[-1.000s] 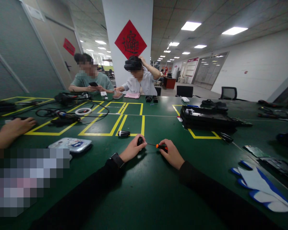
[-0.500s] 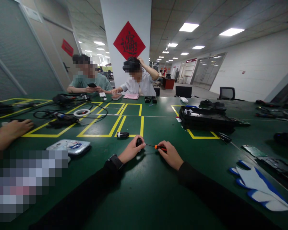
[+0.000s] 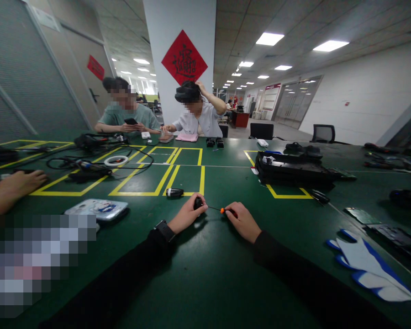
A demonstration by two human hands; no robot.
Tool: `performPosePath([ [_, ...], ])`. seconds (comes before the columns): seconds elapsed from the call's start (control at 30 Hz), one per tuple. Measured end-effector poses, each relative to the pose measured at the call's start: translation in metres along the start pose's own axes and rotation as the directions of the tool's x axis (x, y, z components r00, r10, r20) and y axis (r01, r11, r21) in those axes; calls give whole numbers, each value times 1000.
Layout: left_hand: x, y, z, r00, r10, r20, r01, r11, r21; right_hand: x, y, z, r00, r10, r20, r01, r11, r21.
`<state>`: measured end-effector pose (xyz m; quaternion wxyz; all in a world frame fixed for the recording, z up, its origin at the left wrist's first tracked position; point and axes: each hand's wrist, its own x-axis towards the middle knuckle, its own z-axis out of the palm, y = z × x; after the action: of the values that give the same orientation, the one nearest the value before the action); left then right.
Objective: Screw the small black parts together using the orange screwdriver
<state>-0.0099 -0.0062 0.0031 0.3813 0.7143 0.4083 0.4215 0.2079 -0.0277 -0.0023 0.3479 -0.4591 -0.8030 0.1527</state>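
Note:
My left hand (image 3: 189, 214), with a dark watch at the wrist, is closed around a small black rounded part (image 3: 198, 203). My right hand (image 3: 243, 221) grips the handle of a screwdriver (image 3: 222, 210) that has an orange collar. Its thin shaft points left, and the tip meets or nearly meets the black part; the exact contact is too small to make out. Both hands are low over the green table. Just beyond my left hand lies a black cylindrical piece with a white band (image 3: 174, 193).
Black trays (image 3: 294, 169) are stacked at the right, near a white and blue glove (image 3: 370, 267). A phone in a clear case (image 3: 97, 210) and tangled cables (image 3: 85, 169) are at the left. A co-worker's hand (image 3: 20, 186) rests at the left; two people sit opposite.
The fingers of my right hand have shifted slightly around the screwdriver handle, covering more of it. My left hand keeps its hold on the black part, almost unmoved.

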Motion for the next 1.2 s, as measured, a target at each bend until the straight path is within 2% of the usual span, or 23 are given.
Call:
performPosePath([
  [0.4,0,-2,0,999,-30,-13,30,999,12,-2,-2,0,999,38,1,-38,997,73],
  [0.67,0,1,0,1000,-28,-11,28,1000,8,0,1,-1,999,32,-7,-32,999,-38],
  [0.83,0,0,0,999,-47,11,47,999,-3,-1,0,0,998,46,-34,-45,999,9],
  [1.03,0,2,0,1000,-22,13,22,1000,5,-2,-3,-1,999,36,-5,-35,994,104],
  [1.2,-1,3,-1,1000,-14,14,14,1000,15,-1,-2,0,998,37,-43,-34,997,68],
])
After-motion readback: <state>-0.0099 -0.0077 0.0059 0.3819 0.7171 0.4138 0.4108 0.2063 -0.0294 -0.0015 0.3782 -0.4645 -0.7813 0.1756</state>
